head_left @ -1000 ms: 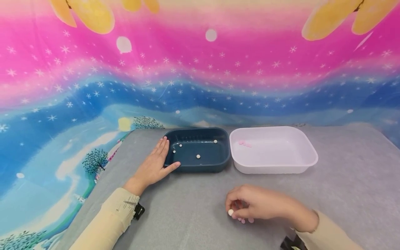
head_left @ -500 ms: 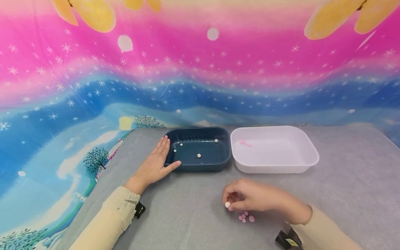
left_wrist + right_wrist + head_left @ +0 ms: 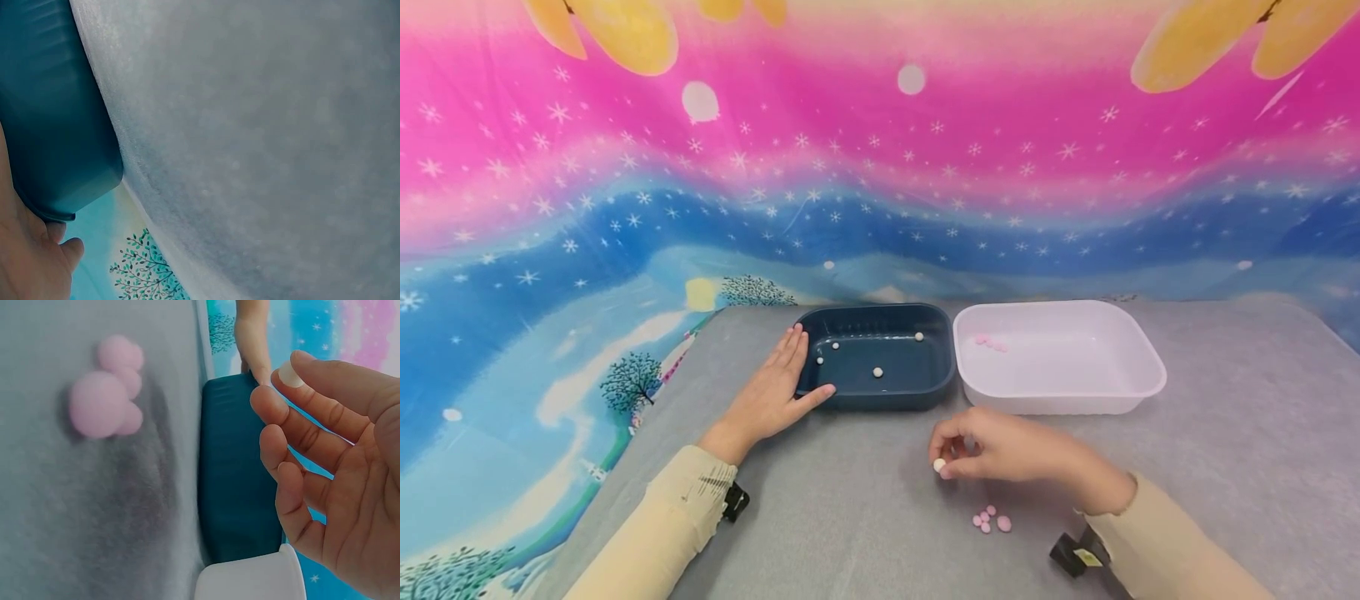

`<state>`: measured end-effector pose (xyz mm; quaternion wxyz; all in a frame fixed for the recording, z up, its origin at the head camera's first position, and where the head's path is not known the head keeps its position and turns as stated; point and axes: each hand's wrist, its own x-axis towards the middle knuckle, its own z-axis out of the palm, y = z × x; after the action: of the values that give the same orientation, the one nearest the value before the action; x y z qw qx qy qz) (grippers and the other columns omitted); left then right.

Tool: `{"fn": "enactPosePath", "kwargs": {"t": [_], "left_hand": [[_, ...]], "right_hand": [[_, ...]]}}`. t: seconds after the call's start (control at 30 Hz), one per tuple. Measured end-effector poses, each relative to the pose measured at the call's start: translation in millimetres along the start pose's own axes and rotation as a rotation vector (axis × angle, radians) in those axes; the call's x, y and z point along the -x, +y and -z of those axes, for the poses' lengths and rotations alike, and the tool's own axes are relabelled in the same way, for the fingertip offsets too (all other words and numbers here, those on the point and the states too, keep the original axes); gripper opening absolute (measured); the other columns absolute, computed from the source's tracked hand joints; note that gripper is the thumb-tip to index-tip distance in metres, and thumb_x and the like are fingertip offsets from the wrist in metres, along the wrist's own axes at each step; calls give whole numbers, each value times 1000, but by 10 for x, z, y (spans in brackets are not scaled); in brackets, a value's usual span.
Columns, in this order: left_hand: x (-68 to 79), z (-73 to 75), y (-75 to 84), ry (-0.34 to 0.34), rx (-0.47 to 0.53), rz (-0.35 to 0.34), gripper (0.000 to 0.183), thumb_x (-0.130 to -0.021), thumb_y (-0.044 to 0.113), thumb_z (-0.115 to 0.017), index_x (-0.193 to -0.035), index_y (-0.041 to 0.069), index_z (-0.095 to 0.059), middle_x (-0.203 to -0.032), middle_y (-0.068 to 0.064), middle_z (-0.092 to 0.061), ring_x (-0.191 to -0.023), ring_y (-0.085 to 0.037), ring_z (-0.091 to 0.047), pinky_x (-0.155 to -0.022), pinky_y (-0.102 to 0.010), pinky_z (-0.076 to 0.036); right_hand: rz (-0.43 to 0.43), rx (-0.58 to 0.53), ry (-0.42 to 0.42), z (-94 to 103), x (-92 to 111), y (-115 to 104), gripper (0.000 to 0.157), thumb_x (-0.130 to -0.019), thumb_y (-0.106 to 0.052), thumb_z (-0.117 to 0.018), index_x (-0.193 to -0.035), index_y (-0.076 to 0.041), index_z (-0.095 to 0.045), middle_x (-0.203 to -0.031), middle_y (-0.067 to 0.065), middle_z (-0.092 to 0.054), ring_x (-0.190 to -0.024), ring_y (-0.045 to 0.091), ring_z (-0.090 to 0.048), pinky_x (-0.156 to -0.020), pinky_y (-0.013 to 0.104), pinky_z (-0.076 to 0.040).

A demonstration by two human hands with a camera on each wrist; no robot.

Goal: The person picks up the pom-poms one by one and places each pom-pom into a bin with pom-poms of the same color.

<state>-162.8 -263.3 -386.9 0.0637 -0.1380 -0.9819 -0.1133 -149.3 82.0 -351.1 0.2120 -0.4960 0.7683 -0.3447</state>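
My right hand (image 3: 1000, 450) pinches a small white ball (image 3: 939, 466) between thumb and fingertips, in front of the gap between two bins. In the right wrist view the white ball (image 3: 290, 375) shows at the tip of the thumb. My left hand (image 3: 767, 392) rests with straight fingers along the left rim of a dark teal bin (image 3: 880, 402), thumb on its front corner. Several small white balls (image 3: 877, 372) lie inside that bin. Several pink balls (image 3: 985, 518) sit in a cluster on the grey cloth, nearer the body than the right hand.
A white bin (image 3: 1060, 403) stands right beside the teal one, with a few pink pieces (image 3: 990, 342) at its left end. Grey cloth (image 3: 850, 500) covers the table. Behind hangs a colourful printed backdrop (image 3: 880, 167).
My right hand has lifted forward and slightly left with the white ball, away from the pink balls, which are now uncovered. The left hand stays at the teal bin.
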Motion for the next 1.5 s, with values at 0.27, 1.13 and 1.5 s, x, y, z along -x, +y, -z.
{"fn": "enactPosePath", "kwargs": {"t": [0.27, 1.13, 1.5], "left_hand": [[-5, 1, 1, 4, -11, 0, 98, -84, 73, -32, -149, 4, -7, -156, -11, 0, -144, -23, 1, -115, -43, -14], [-9, -14, -9, 3, 0, 10, 97, -84, 74, -31, -149, 7, -5, -157, -8, 1, -144, -18, 4, -115, -42, -14], [6, -7, -17, 7, -6, -4, 98, -84, 73, -32, -149, 5, -8, -156, -10, -1, -144, -23, -1, -115, -43, -15]], "right_hand": [[-22, 26, 13, 67, -51, -28, 4, -88, -20, -64, -91, -20, -65, -77, -12, -57, -70, 2, -52, -61, 20, -46], [-86, 56, 87, 219, -224, 1, 10, -86, -21, -66, -93, -28, -64, -80, -11, -60, -73, 10, -54, -62, 24, -48], [-80, 23, 128, 260, -303, 33, 8, -87, -21, -65, -93, -26, -64, -82, -10, -62, -74, 10, -57, -63, 25, -49]]}}
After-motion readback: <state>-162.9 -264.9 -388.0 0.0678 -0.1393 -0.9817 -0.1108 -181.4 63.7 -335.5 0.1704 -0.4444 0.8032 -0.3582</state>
